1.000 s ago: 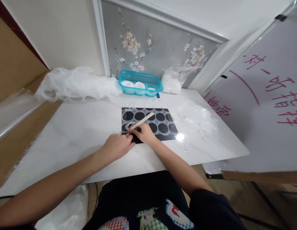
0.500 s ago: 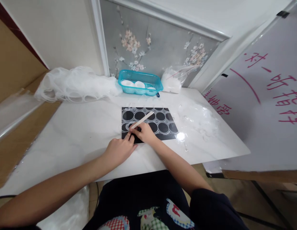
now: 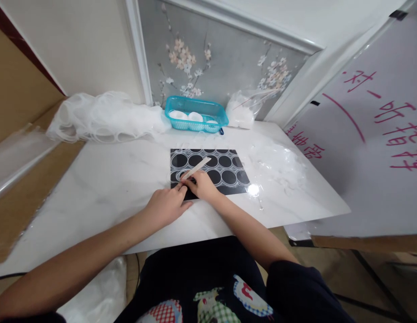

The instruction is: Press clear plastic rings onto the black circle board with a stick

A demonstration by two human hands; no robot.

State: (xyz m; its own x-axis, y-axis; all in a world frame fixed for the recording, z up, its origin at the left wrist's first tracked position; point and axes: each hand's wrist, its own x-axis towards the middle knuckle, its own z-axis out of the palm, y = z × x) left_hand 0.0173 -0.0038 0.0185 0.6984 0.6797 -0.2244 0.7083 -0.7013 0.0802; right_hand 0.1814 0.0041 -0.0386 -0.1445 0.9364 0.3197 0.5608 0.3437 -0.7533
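Note:
A black sheet [image 3: 242, 187] with rows of white ring outlines lies on the white table. My right hand [image 3: 202, 183] is closed on a pale flat strip [image 3: 200, 165], which slants up and to the right across the sheet. The strip's lower end is at the fingertips, over the rings near the sheet's left side. My left hand [image 3: 167, 204] rests at the sheet's lower left corner, its fingers stretched forward and its thumb apart. Its fingertips meet those of my right hand. What lies directly beneath the fingertips is hidden.
Behind the sheet stands a blue plastic basket [image 3: 196, 105] with white rolls inside. A heap of white translucent netting-like rings [image 3: 107, 119] lies at the back left. A clear bag [image 3: 242, 112] sits right of the basket. Clear scraps [image 3: 278, 166] lie at right, before a whiteboard [image 3: 363, 179].
The strip's upper end has dipped slightly to the left. My left hand has shifted a little, its fingers drawn in closer. My right hand stays in nearly the same place.

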